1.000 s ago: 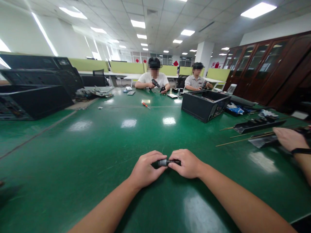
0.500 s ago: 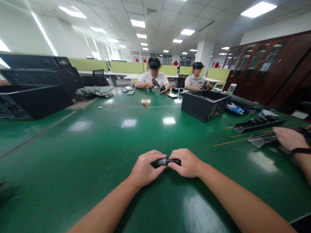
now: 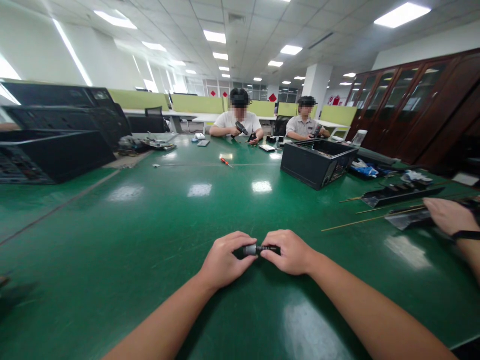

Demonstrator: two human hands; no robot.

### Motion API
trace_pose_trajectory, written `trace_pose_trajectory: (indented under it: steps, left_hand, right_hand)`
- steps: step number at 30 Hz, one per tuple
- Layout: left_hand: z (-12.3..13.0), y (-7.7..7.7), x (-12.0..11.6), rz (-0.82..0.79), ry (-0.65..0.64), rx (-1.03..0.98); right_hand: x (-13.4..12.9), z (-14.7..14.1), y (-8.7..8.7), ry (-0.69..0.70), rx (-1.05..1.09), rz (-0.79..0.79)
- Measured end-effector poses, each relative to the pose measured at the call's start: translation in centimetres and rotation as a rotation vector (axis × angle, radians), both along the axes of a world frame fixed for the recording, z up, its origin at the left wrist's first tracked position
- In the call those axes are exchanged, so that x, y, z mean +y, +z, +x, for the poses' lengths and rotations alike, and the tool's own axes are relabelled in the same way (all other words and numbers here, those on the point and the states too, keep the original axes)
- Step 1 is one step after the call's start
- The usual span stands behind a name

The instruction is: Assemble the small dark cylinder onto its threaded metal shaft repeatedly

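Left hand [image 3: 224,262] and right hand [image 3: 288,252] each have the grip clamped on one small dark cylindrical tool [image 3: 258,249], low over the green tabletop [image 3: 157,220] at 6 o'clock.

Open office — green table [image 3: 157,225], wooden cabinets [image 3: 412,105], bright ceiling panels [image 3: 401,15]

Two people [image 3: 235,121] sit across the green table [image 3: 150,225]; one red screwdriver [image 3: 224,161], one open black case [image 3: 317,162].

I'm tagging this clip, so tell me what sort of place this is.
Probably an open-plan office used as an electronics assembly workshop: a long green table, opened black computer cases, a screwdriver, and green desk partitions behind seated workers.
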State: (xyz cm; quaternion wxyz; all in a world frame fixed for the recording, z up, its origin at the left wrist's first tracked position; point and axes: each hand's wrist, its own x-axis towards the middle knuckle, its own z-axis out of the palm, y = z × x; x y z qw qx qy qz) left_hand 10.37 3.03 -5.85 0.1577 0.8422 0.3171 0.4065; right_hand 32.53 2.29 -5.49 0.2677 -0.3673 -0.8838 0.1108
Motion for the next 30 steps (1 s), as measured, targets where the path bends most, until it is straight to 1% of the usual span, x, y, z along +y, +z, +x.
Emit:
trace_pose_trajectory:
  steps: [8, 18, 24, 30]
  left_hand:
    - [-0.08, 0.11, 0.18, 0.032, 0.031, -0.009]
    - [-0.07, -0.06, 0.14, 0.039, 0.038, -0.006]
    - [-0.24, 0.09, 0.22, 0.045, 0.044, -0.002]
    - [-0.37, -0.14, 0.18, 0.063, 0.056, 0.002]
  right_hand:
    - [0.05, -0.16, 0.13, -0.004, 0.046, -0.013]
    - [0.14, 0.04, -0.1, -0.014, 0.041, 0.012]
    - [0.15, 0.06, 0.0, -0.017, 0.035, 0.012]
    - [0.09, 0.11, 0.19, -0.018, 0.046, 0.005]
